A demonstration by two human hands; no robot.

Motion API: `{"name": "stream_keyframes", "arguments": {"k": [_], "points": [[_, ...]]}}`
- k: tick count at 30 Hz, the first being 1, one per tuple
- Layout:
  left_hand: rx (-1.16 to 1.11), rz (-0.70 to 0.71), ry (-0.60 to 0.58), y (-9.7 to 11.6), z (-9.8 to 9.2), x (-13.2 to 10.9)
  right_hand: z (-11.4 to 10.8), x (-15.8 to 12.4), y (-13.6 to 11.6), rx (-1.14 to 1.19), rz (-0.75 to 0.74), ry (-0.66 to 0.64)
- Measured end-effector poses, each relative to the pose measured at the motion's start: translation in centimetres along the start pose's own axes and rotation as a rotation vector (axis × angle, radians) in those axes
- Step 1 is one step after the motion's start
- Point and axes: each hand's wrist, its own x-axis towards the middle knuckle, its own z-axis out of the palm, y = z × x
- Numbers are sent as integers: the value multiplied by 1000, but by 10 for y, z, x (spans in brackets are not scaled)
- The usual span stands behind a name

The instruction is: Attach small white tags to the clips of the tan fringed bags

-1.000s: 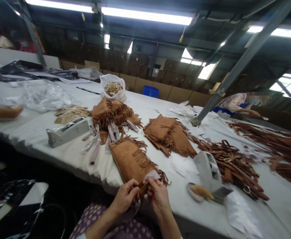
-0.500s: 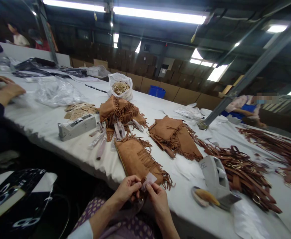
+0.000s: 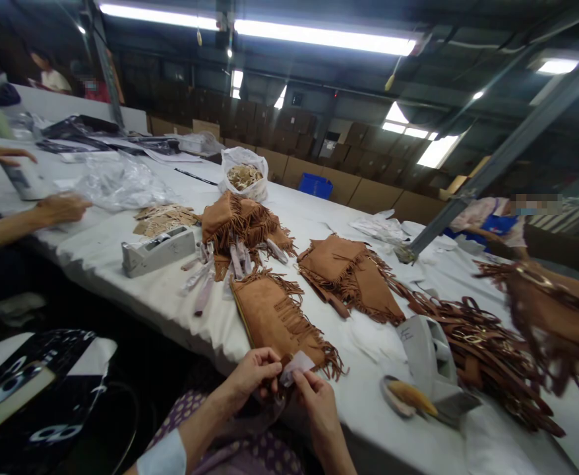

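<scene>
1. Left hand [image 3: 254, 371]: thumb and fingers pinching the end of a brown strap [image 3: 285, 360]. Most of the strap is behind those fingers, so no luck making out its full shape.
2. Right hand [image 3: 315, 390]: thumb and index finger pinching a thin whitish wrap [image 3: 297, 364] right up against the strap. Paper or plastic? Honestly can't tell.
3. All that's at the near edge of the desk [image 3: 356, 399], above a purple patterned lap. Something dangles under the hands, too murky to name.
4. Just beyond is a tan fringed bag [image 3: 272, 310] lying on the desk. The hands cover its near corner, so I can't say whether the strap is attached.
5. Off to the right, a grey dispenser [image 3: 428, 356] blocks part of a strap pile [image 3: 487, 349]. The yellowish object [image 3: 413, 396] beside it is too smeary to identify.
6. Far right, a brown fringed piece [image 3: 561, 310] is motion-blurred and cut off by the frame.
7. On the left, 2 hands of a co-worker [image 3: 64, 208] reach in over the desk, 1 near a clear plastic heap [image 3: 121, 181]. Face out of frame.
</scene>
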Motion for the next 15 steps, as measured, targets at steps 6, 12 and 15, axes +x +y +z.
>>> {"name": "stream_keyframes", "arguments": {"k": [6,12,15], "points": [[56,12,40,-2,2,0,0,-5,-6,-54,-34,-61],[106,31,84,-6,5,-1,-3,3,4,-2,70,-31],[112,43,85,-8,4,-1,-5,6,10,2,83,-1]]}}
